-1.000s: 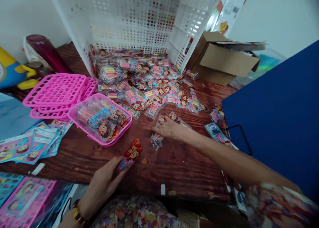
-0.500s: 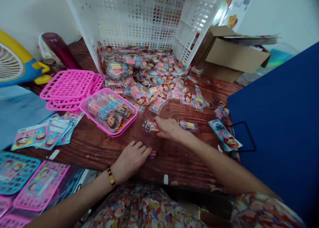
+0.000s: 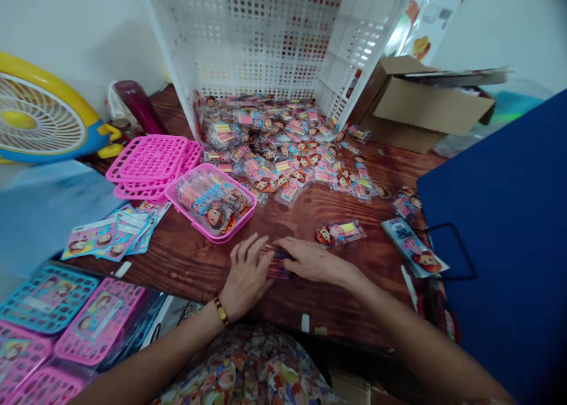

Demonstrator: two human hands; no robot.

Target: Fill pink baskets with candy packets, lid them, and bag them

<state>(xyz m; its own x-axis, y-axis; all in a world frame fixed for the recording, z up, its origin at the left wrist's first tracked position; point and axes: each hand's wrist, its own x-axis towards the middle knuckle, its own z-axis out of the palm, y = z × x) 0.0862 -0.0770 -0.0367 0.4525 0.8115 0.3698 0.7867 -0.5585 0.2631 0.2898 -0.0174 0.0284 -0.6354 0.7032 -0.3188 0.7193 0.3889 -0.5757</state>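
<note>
My left hand [image 3: 247, 270] lies palm down at the table's front, its fingers bent over a small bundle of purple and pink sticks [image 3: 279, 270] that it partly hides. Pressed up against it from the right, my right hand [image 3: 310, 260] has its fingertips closed on the far end of a similar thin, dark-tipped piece [image 3: 282, 254]. Much of what both hands hold is covered by fingers. Left of them is a pink lattice basket [image 3: 199, 227] filled with clear character packets [image 3: 212, 201]. A single clear packet with yellow pieces [image 3: 348, 231] rests beyond my right hand.
A white crate [image 3: 261, 45] on its side spills a heap of packets [image 3: 296, 163]. Pink lids [image 3: 153, 157], printed cards [image 3: 110, 234] and a fan [image 3: 39, 110] are left. At right are a cardboard box [image 3: 429, 107], a stack of printed cards [image 3: 414, 248] and a blue panel [image 3: 496, 228].
My right hand has come back toward me and met my left hand, bringing the dark-tipped piece from near the heap. The view has shifted slightly, moving the scene to the right.
</note>
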